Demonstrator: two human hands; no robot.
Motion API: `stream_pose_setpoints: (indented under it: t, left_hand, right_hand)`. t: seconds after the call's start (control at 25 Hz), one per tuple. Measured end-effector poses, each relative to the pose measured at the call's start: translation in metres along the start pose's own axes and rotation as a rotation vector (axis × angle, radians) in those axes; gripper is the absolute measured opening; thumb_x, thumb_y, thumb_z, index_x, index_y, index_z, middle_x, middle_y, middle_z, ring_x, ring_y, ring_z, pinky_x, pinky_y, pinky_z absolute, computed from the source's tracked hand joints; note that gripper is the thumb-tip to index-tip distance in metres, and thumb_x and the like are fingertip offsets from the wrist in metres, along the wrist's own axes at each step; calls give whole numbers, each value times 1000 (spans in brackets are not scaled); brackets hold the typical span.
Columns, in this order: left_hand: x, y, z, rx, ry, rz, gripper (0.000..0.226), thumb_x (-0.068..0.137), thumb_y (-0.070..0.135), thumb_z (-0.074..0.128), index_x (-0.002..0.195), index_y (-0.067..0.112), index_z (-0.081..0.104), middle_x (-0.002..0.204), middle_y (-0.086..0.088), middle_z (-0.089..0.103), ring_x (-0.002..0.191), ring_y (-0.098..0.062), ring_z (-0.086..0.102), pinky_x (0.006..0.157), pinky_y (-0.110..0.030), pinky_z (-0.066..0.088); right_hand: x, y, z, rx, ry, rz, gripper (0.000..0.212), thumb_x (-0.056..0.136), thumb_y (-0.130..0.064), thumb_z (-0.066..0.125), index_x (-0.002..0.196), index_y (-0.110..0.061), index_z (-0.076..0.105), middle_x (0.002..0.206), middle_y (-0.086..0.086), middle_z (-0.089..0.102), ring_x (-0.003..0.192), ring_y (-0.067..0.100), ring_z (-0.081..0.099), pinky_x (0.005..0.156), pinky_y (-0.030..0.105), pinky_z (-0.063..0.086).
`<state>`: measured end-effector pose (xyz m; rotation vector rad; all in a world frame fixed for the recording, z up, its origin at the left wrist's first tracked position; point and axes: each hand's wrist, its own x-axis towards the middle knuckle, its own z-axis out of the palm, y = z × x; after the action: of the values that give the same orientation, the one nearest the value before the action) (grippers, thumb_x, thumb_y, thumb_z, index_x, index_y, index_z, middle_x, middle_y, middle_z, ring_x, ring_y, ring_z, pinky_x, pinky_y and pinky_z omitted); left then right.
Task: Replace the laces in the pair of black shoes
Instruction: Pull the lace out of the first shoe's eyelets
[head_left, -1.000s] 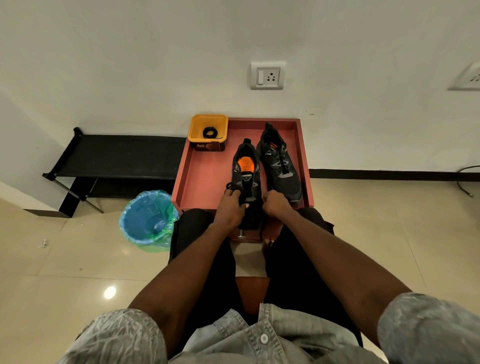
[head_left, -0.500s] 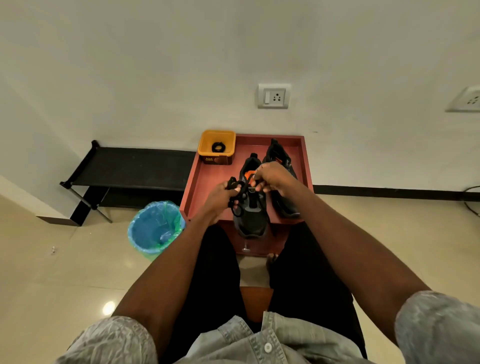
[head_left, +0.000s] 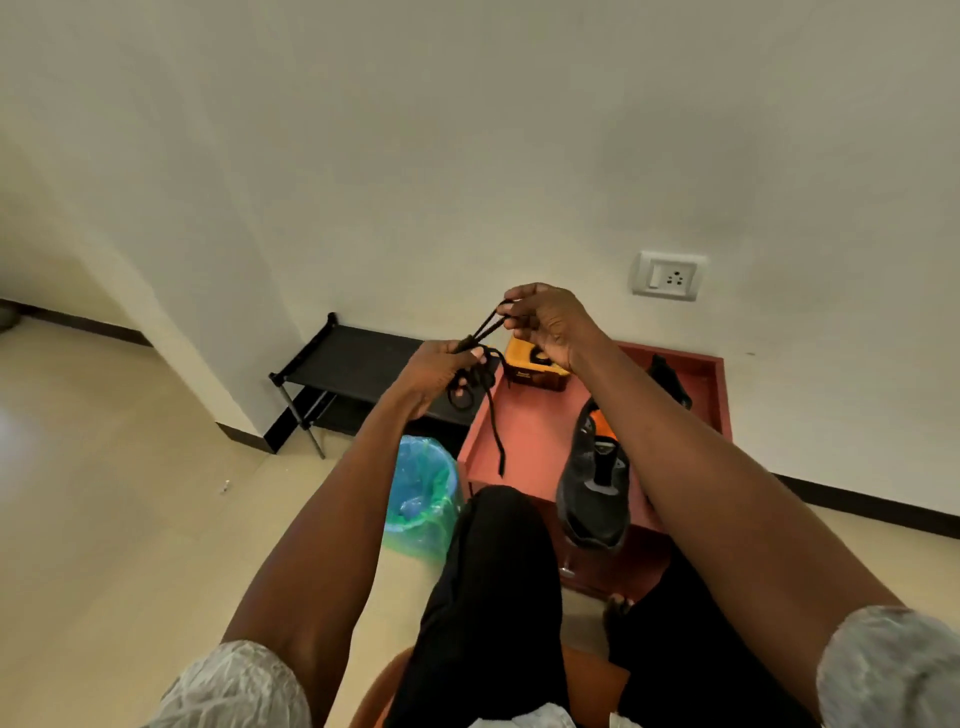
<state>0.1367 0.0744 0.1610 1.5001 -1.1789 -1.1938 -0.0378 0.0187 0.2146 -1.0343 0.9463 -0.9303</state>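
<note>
A black lace (head_left: 492, 415) is held in the air above the left edge of the red tray (head_left: 524, 452). My left hand (head_left: 439, 371) grips a bundle of its loops, and one end dangles down over the tray. My right hand (head_left: 545, 325) pinches a strand of the same lace, pulled up and to the right. One black shoe (head_left: 595, 488) with an orange insole lies laceless on the tray, toe toward me. The second black shoe (head_left: 672, 387) is mostly hidden behind my right forearm.
A yellow box (head_left: 519, 358) holding a coiled black lace sits at the tray's far left corner. A bin with a green-blue liner (head_left: 421, 493) stands on the floor left of the tray. A black low rack (head_left: 358, 364) is against the wall. My knees are below the tray.
Both hands have risen from the shoe and moved left, taking the black lace off it. The shoe is left on the tray. The view has swung left.
</note>
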Motion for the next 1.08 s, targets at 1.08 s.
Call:
stream_pose_setpoints:
  t: [1.08]
  left_hand:
    - [90,-104,10,800,109,-126,21,86,19,68,106,12,66,104,-10,66,105,-29,64,89,-38,51]
  right_hand:
    - [92,153,-43,-712,181,61,22,90,4,45,77,1,62,80,20,67,73,31,69,67,41,60]
